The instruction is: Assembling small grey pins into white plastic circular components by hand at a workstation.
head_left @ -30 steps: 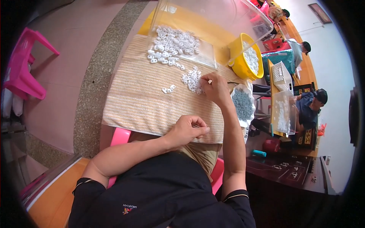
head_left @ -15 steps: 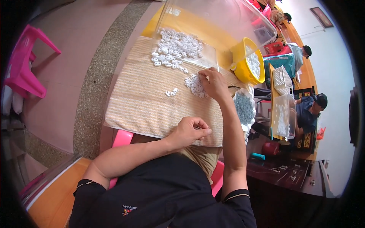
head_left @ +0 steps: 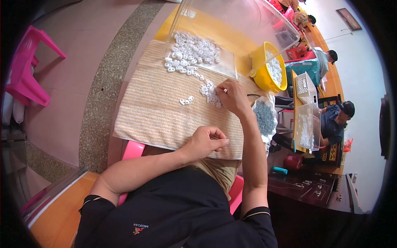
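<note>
My right hand [head_left: 233, 98] is at the right edge of a small heap of white plastic pieces with holes [head_left: 211, 93]. Its thumb and fingers are pinched together, and a speck of white shows at the fingertips. Closer to my body, my left hand [head_left: 206, 140] hovers by the front edge of the striped towel [head_left: 161, 107], thumb against curled fingers; whatever is inside the pinch is too small to make out. A few joined white pieces [head_left: 186, 101] lie left of the small heap. Beyond them spreads a larger heap of white two-holed pieces [head_left: 194, 49].
A clear plastic bin [head_left: 244, 20] covers the far end of the table. On the right stand a yellow tub [head_left: 260, 72] of white pieces and a white-lined container of grey bits [head_left: 264, 115]. Other people sit further right. A pink stool [head_left: 25, 78] stands at left.
My right hand has moved slightly toward my body along the edge of the small heap, still pinched. The left hand has hardly moved.
</note>
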`<state>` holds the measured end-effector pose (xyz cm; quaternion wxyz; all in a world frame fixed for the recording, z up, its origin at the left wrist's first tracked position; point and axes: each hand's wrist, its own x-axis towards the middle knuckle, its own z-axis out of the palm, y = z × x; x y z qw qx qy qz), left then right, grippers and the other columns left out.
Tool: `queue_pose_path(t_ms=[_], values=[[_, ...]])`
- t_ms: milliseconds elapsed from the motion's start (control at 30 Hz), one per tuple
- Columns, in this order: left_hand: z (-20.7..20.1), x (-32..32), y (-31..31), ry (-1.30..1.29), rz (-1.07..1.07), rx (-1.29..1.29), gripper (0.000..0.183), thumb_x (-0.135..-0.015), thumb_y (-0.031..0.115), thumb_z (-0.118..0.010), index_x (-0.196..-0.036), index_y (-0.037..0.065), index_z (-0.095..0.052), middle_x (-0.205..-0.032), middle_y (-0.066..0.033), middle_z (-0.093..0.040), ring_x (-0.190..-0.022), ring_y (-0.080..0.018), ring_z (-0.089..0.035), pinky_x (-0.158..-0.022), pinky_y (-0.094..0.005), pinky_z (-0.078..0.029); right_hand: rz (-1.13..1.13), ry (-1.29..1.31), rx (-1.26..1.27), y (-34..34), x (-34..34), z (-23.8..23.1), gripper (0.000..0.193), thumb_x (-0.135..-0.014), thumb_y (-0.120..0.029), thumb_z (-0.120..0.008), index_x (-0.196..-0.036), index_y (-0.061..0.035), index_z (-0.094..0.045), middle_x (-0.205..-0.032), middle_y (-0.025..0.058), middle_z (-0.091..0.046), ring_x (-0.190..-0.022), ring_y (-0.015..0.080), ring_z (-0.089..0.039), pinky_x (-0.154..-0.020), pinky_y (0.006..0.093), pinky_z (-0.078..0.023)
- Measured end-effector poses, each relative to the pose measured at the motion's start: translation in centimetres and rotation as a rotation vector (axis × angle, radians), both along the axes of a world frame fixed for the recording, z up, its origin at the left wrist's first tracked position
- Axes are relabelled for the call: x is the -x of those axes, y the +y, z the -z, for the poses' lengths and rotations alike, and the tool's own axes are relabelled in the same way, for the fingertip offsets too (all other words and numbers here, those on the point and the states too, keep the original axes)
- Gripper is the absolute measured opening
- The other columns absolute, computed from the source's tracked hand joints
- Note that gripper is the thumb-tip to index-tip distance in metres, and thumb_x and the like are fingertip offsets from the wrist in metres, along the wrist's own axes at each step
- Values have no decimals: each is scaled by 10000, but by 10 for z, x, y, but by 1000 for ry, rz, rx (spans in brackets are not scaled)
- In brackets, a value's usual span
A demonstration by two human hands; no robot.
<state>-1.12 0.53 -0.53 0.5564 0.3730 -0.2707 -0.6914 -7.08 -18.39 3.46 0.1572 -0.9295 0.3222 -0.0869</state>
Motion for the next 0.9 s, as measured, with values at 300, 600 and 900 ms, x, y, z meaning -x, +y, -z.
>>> queue_pose_path(t_ms=[300,600,900], values=[[0,-4,-3,47,-117,-35,119,-883,105,-672,-928,5,-625,-798,-25,-643,-709,-90,-604,-653,-237,-509,68,-246,-88,15,22,7,138,-848,-105,-624,-860,32,-630,-847,142,-619,-724,258,-598,-659,341,-470],[-12,-22,-10,168,-356,-93,302,-912,122,-646,-1161,-7,-534,-889,-42,-626,-789,-96,-612,-725,-252,-548,194,-365,-651,59,50,-14,125,-948,-118,-572,-930,5,-582,-660,1,-524,-578,63,-499,-531,216,-424],[-7,-20,-11,190,-274,-32,141,-915,132,-648,-1006,26,-635,-850,-34,-650,-750,-90,-629,-729,-235,-546,165,-453,-834,87,67,-7,128,-950,-124,-583,-924,1,-589,-752,-3,-560,-624,57,-528,-551,209,-455]])
